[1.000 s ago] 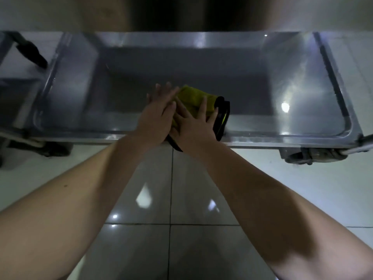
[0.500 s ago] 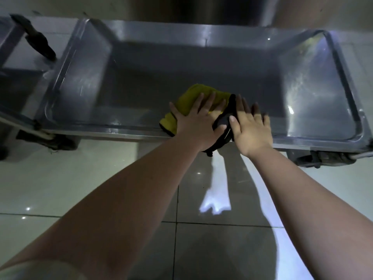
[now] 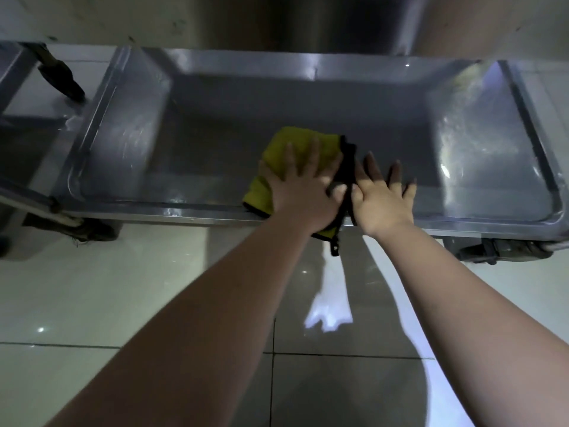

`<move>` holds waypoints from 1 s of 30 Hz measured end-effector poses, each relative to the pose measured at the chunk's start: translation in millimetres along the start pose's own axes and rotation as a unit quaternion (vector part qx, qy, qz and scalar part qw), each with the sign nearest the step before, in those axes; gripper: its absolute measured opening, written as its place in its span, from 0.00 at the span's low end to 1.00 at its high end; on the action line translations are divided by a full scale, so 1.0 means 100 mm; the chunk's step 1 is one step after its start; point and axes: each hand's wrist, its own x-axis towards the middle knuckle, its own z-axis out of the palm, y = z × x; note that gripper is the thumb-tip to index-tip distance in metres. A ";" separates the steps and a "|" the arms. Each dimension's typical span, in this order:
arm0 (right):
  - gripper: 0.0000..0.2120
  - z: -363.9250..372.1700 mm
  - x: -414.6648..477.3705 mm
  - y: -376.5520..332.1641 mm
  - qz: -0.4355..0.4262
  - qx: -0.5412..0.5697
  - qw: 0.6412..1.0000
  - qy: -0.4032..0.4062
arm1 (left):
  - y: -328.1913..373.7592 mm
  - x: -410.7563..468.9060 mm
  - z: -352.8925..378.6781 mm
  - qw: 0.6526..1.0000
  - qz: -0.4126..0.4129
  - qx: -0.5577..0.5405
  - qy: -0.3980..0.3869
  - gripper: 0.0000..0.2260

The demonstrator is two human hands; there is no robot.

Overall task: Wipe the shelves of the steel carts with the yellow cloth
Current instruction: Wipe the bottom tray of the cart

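a left hand (image 3: 303, 192) presses flat on the soft yellow cloth (image 3: 300, 149) on the steel shelf (image 3: 215, 155); the right hand (image 3: 381, 195), fingers spread, apparently pins its black edge.

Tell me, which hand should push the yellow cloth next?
Left, probably. The left hand lies flat on the yellow cloth; the right hand rests on the bare shelf beside it.

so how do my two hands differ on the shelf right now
The left hand presses flat on the yellow cloth; the right hand lies on the bare steel shelf beside it. The left hand looks evenly dim; the right hand's back is brighter, its fingertips dark. Both are open, fingers spread, near the shelf's front.
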 end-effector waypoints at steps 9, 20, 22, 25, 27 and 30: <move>0.25 0.03 0.02 0.13 -0.024 -0.007 1.000 0.010 | -1.02 0.08 -0.17 0.998 -0.054 0.008 0.013 0.27; 0.27 0.02 0.20 -0.53 -0.074 0.002 0.996 0.052 | -1.53 0.01 -0.15 0.990 -0.134 0.018 0.030 0.26; 0.27 0.04 0.25 -0.61 -0.069 0.002 0.996 0.059 | -1.52 0.00 -0.16 0.991 -0.128 0.017 0.029 0.26; 0.27 0.11 0.28 -0.57 -0.049 -0.021 0.997 0.053 | -1.66 -0.07 -0.16 0.995 -0.086 0.012 0.041 0.28; 0.28 0.13 0.29 -0.54 -0.054 -0.021 0.997 0.048 | -1.97 -0.10 -0.20 0.995 -0.087 0.001 0.047 0.29; 0.28 0.15 0.29 -0.55 -0.054 -0.021 0.997 0.058 | -2.50 -0.08 -0.30 0.983 -0.181 -0.020 0.030 0.28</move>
